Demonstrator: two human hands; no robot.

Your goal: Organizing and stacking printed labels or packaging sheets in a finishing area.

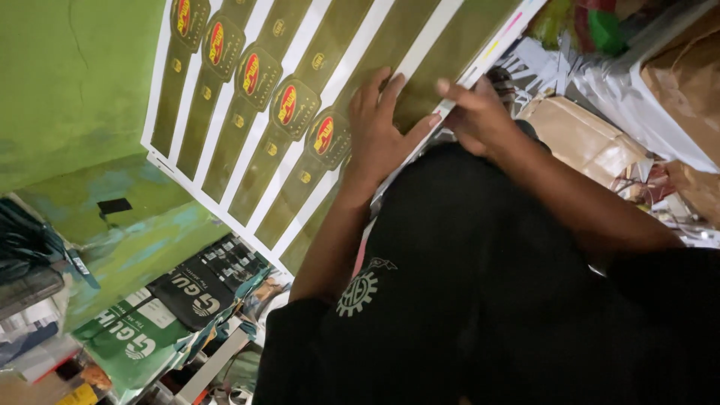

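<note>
So from my seat watching the head cam, both hands are on the big white printed sheet with rows of long olive-gold label strips, each with a red-and-yellow oval badge (pixel 300 112). The left hand (pixel 379 131) lies flat on top of it, palm down, fingers spread a bit and pointing up the sheet, so it's pressing rather than pinching anything. The right hand (pixel 472 112) is just beside it, at the sheet's lower edge, with the fingers curled over the border and the thumb stretched toward the left hand; looks like it has the edge nipped between thumb and fingers, though I can't see the underside of that grip. The sheet itself runs away from both hands toward the top left, lying tilted across the green painted surface (pixel 67 82). Below the hands and nearer to me there's the person's black shirt with a small pale gear-shaped emblem (pixel 358 289), which fills most of the lower right. Out beyond the right hand, away from the sheet, sits a crumpled brown paper bag (pixel 581 139) and some white plastic wrapping (pixel 637 105). Well down from the left forearm, there's a stack of green and black printed packets (pixel 180 300), not touching either hand.
</note>
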